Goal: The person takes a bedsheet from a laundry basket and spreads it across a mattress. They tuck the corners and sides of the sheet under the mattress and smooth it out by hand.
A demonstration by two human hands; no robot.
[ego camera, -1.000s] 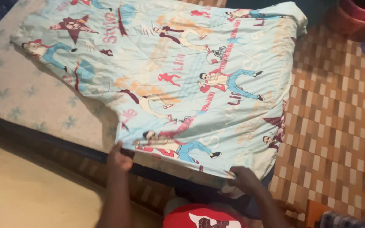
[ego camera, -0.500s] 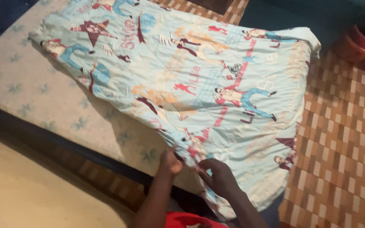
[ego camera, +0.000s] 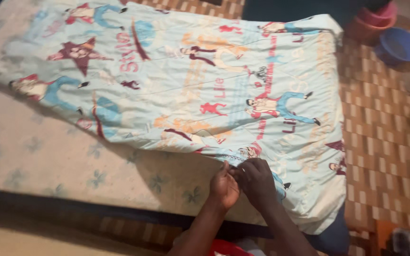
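Note:
A light-blue bedsheet (ego camera: 205, 85) printed with cartoon figures and stars lies spread over the right part of a mattress (ego camera: 39, 151) with a pale flower pattern. My left hand (ego camera: 224, 187) and my right hand (ego camera: 257, 182) are side by side at the sheet's near edge. Both pinch the same bunched fold of the sheet, fingers closed on the cloth. The sheet's right side hangs over the mattress edge toward the floor.
A brown and cream chequered floor (ego camera: 385, 142) lies to the right. A blue plastic basin (ego camera: 397, 46) and stacked pink and orange basins (ego camera: 371, 21) stand at the top right. The dark bed frame edge (ego camera: 72, 206) runs along the near side.
My hands were apart on the sheet's near edge; they have come together at one spot on it. The view has shifted, and more of the mattress shows.

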